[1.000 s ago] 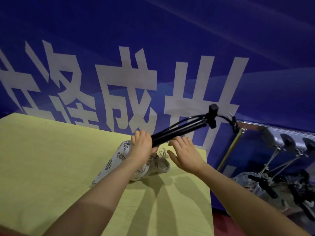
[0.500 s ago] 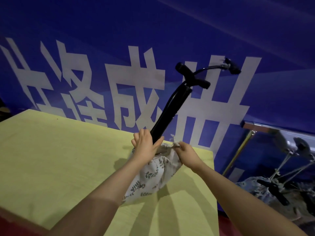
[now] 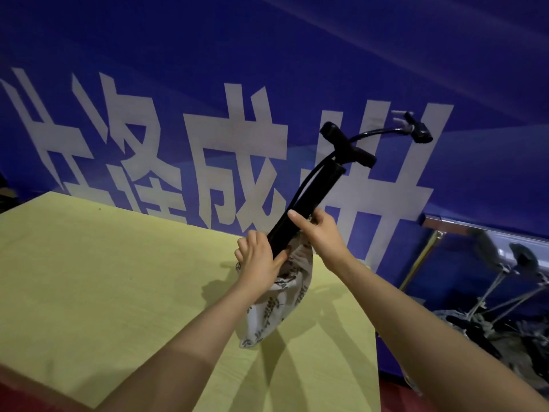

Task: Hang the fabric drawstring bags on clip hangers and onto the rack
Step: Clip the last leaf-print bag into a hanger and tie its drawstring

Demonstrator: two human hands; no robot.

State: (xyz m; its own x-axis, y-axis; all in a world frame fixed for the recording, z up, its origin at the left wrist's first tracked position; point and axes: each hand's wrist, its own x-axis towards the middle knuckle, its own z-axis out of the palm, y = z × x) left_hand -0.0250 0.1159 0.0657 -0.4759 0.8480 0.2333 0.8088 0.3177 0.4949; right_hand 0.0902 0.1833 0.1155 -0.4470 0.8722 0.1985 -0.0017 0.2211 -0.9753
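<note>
- Since the drawstring bag (image 3: 277, 295) is soft printed cloth, it sags under its load: it hangs over the yellow table (image 3: 104, 278), near the table's far right corner, its lower tip resting on or just above the surface; which cannot be told.
- Contents: a black hand pump (image 3: 300, 209), stiff and long, its lower end inside the bag's mouth, barrel tilted up to the right, T-handle and hose well clear of the cloth.
- Handling, judged: bag alone light and limp, likely to slump; with the pump in it, top-heavy and awkward. Best held at the gathered mouth, where cloth and barrel can be gripped together; a clip hanger would likely bite best on the hem or cord.
- Left hand (image 3: 258, 260): fingers curled round the bag's mouth and the pump's lower barrel, gripping both.
- Right hand (image 3: 319, 231): wrapped about the barrel just above the bag's rim, thumb laid along the barrel; whether it also pinches the cord or hem cannot be told.
- Rack (image 3: 475, 230): a metal rail at far right, well apart from the bag, with dark clip hangers (image 3: 505, 269) and pale fabric hanging beneath.
- Backdrop: blue banner (image 3: 267, 69) with large white characters behind the table.
</note>
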